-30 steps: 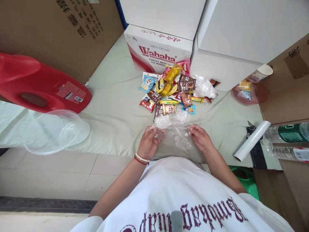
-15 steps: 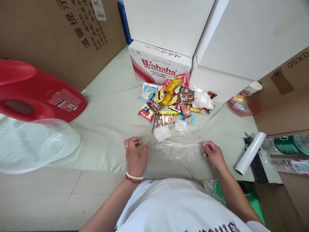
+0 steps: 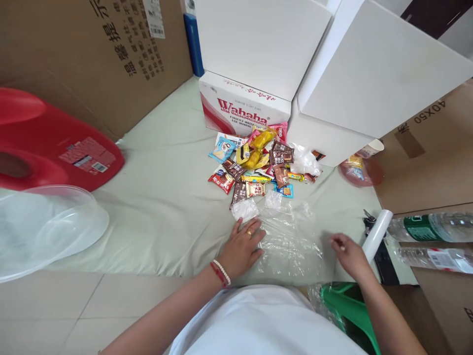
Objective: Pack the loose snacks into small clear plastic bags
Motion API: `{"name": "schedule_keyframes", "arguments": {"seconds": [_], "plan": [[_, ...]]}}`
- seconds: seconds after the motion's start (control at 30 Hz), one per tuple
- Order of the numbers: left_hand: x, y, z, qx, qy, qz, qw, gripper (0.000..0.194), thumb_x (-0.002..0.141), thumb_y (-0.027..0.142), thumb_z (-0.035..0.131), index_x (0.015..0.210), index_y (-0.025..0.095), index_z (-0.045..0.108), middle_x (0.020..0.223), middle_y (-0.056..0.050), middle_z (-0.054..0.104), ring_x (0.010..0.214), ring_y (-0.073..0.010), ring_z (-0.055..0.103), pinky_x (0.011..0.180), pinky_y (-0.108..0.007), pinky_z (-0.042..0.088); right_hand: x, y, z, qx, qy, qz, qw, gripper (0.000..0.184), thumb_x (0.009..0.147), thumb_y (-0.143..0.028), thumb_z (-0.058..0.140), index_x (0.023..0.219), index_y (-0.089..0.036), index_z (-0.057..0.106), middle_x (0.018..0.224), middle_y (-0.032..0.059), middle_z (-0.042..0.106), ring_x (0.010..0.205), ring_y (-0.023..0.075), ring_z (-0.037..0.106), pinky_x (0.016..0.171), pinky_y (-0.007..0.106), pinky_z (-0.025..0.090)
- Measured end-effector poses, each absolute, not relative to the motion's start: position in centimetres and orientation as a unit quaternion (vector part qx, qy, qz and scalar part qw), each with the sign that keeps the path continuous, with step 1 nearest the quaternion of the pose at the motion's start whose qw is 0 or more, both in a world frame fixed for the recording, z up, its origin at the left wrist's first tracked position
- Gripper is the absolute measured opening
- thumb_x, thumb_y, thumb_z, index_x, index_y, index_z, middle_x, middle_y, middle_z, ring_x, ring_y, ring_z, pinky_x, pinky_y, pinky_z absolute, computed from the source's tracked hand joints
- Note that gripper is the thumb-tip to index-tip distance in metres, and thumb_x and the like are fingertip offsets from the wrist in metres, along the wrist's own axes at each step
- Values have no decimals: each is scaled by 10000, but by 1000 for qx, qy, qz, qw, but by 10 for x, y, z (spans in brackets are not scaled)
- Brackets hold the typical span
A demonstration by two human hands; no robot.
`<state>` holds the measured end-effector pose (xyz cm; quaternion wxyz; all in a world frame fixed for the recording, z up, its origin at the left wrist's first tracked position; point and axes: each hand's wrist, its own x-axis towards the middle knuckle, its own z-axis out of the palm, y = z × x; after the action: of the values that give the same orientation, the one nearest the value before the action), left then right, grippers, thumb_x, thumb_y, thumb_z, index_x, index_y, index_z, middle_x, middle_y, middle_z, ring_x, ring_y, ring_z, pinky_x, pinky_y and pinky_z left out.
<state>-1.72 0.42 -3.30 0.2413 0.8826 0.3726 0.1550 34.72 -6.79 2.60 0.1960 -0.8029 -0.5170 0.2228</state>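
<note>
Head view, the only one. Clear plastic sheet or bag (image 3: 290, 241), can't tell which, lies wrinkled on the pale green cloth (image 3: 158, 212) at the near edge, between the two hands, just nearer than the snacks.

Left hand (image 3: 242, 249): palm down, fingers spread, gripping nothing. Sits on the plastic's left edge, fingertips by a crumpled clear wad (image 3: 246, 210). My read: flat palm pins or smooths that edge, since thin film probably slides and curls.

Right hand (image 3: 349, 254): fingers half curled, thumb close to index, just right of the plastic. Can't tell if it pinches a film edge; transparent stuff doesn't show there. Hands spread to opposite sides would suit keeping the sheet flat.

Wrapped snacks (image 3: 254, 162) are heaped on the far side, backed by the Wahaha carton (image 3: 240, 108). Carton likely works as a backstop; heaping them there gives the plastic flat room near the body.

White roll (image 3: 379, 234) lies right, beside the right forearm, next to keys (image 3: 367, 220); probably parked off the work area. Same guess for the two plastic bottles (image 3: 424, 228) lying farther right, and for the red jug (image 3: 84, 153) and clear plastic bowl (image 3: 88, 246) at left.
</note>
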Motion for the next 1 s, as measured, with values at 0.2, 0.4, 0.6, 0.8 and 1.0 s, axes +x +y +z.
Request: {"name": "schedule_keyframes", "arguments": {"seconds": [0.2,0.4,0.6,0.8,1.0], "plan": [[-23,0,-33,910,328,122,223,703,847,598,667,1448,261,527,1627,-125,393,1537,-342,278,1253,-640,2,274,78,40,-705,-666,111,219,307,923,-491,562,1018,-225,680,1050,110,701,1052,303,585,974,465,438],[-25,1,-38,916,320,110,217,855,776,675,695,1504,287,470,1669,-111,312,1557,-353,222,1248,-640,-24,228,166,23,-746,-651,77,117,360,839,-397,704,1089,-145,645,1091,154,662,1124,331,525,980,445,401],[-26,2,-35,910,319,109,242,874,755,700,701,1495,294,473,1669,-99,315,1561,-334,217,1250,-622,-35,281,84,97,-679,-594,181,392,489,728,-461,786,1122,-231,613,1049,66,669,932,253,607,846,408,490],[-28,14,-35,917,289,102,257,882,750,634,743,1509,285,459,1671,-130,301,1564,-354,199,1234,-632,-86,260,-1,91,-520,-576,590,225,595,621,-501,895,1098,-223,671,953,48,680,858,225,643,760,355,513],[-43,39,-30,920,258,82,282,825,784,488,759,1516,278,441,1655,-125,338,1562,-314,231,1256,-594,-12,307,20,23,-662,-445,469,379,510,637,-560,867,908,-209,615,940,35,668,859,201,612,803,347,488]]}}
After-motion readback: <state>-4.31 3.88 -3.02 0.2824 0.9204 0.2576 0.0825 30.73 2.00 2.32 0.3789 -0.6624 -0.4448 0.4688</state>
